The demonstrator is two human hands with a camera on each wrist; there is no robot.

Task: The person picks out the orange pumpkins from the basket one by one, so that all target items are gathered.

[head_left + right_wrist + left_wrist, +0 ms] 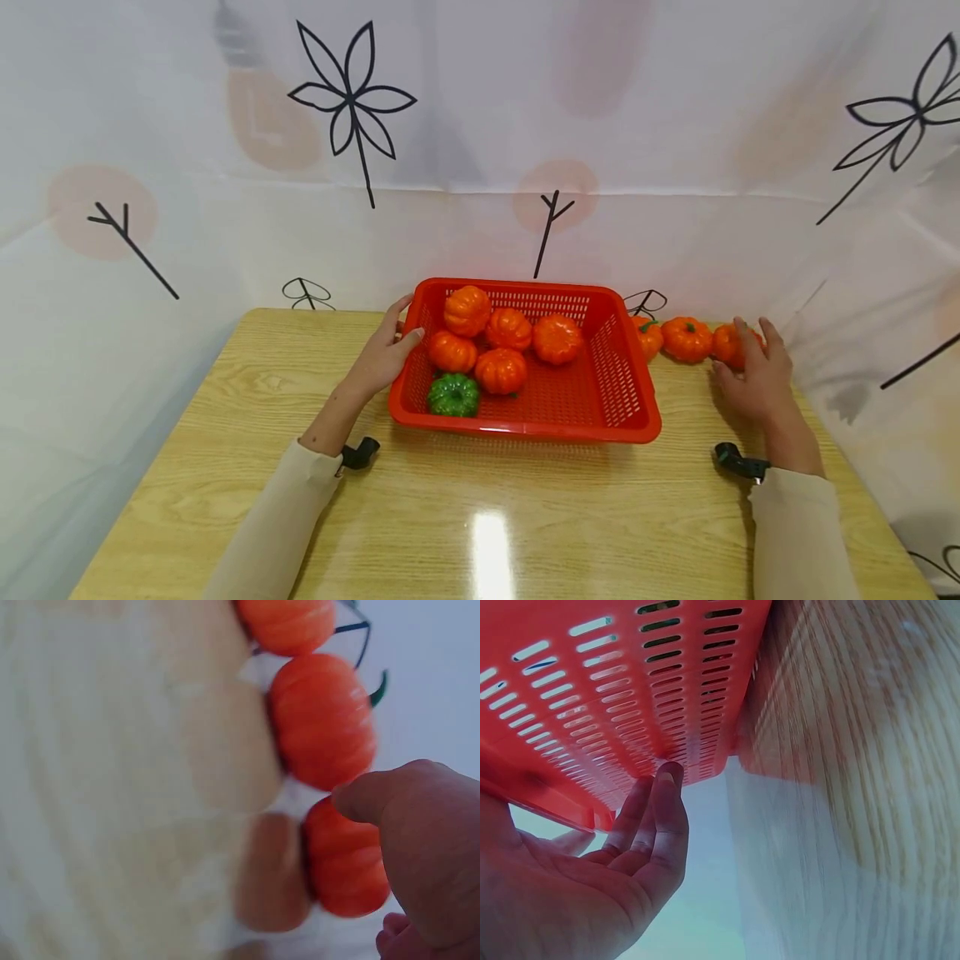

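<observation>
A red plastic basket [525, 429] stands on the table, holding several small orange pumpkins [501, 371] and one green pumpkin [453, 395] toward its left side. My left hand [382, 354] grips the basket's left rim, thumb over the edge; in the left wrist view its fingers [667, 817] lie along the outside of the slotted wall. At the right, my right hand [757, 383] reaches over the end pumpkin [726, 346] of a row, fingers spread about it. Its thumb [367, 796] overlaps that pumpkin's upper edge in the right wrist view.
Two more orange pumpkins, a middle one [686, 339] and one partly behind the basket [648, 337], line the table's back edge. The wooden table [600, 517] meets a white patterned cloth [465, 233] behind it. Black wrist cameras [362, 453] sit on both wrists.
</observation>
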